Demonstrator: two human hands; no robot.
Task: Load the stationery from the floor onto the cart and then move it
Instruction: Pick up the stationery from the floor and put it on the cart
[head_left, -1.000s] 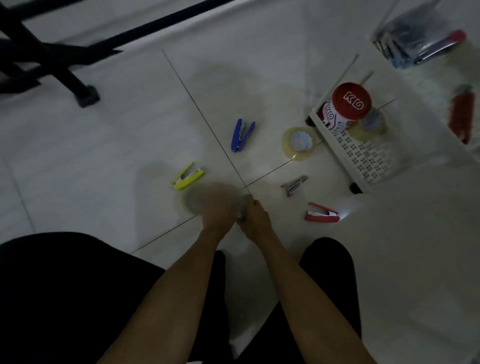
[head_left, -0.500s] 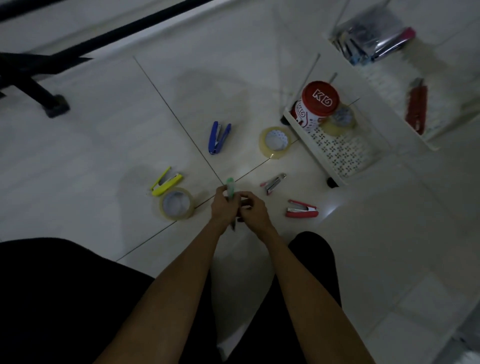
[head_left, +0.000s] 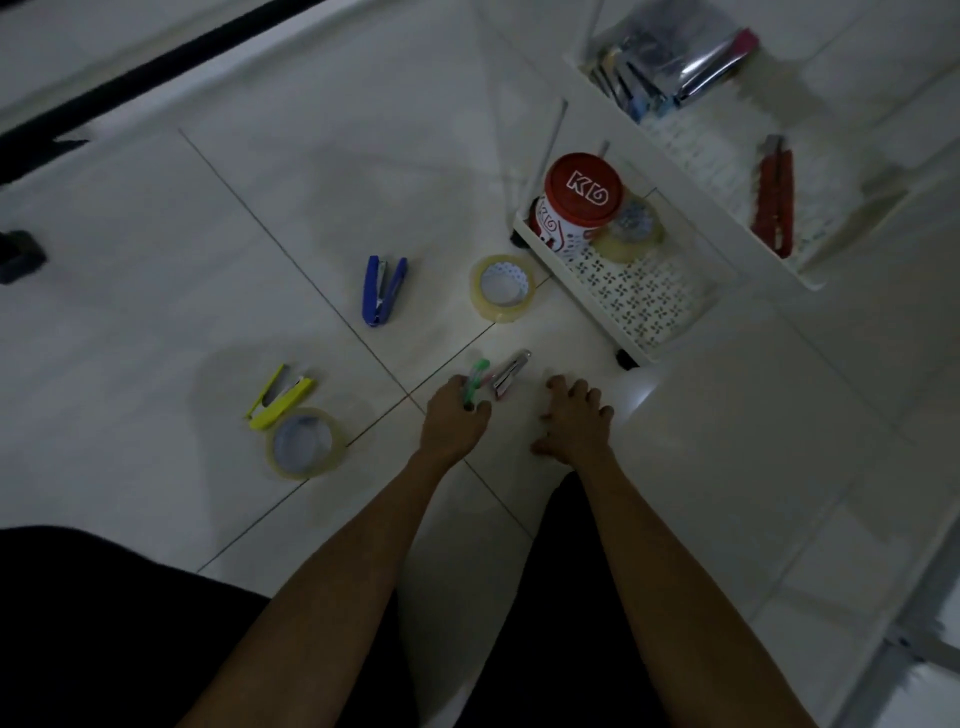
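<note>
left hand (head_left: 451, 422) fingers grip green stapler (head_left: 477, 383) | right hand (head_left: 572, 420) fingers: cannot tell | canister (head_left: 583, 193): "KD"

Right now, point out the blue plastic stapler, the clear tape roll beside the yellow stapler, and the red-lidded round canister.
Blue plastic stapler (head_left: 373, 293): head view, left arm.
Clear tape roll (head_left: 306, 470): head view, near rim.
Red-lidded round canister (head_left: 584, 189): head view, lid centre.

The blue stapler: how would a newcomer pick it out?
Start at the white cart on the right. On the floor to its left lies a tape roll, and left of that the blue stapler. It is the only blue thing on the floor; the yellow stapler lies further left.
</note>
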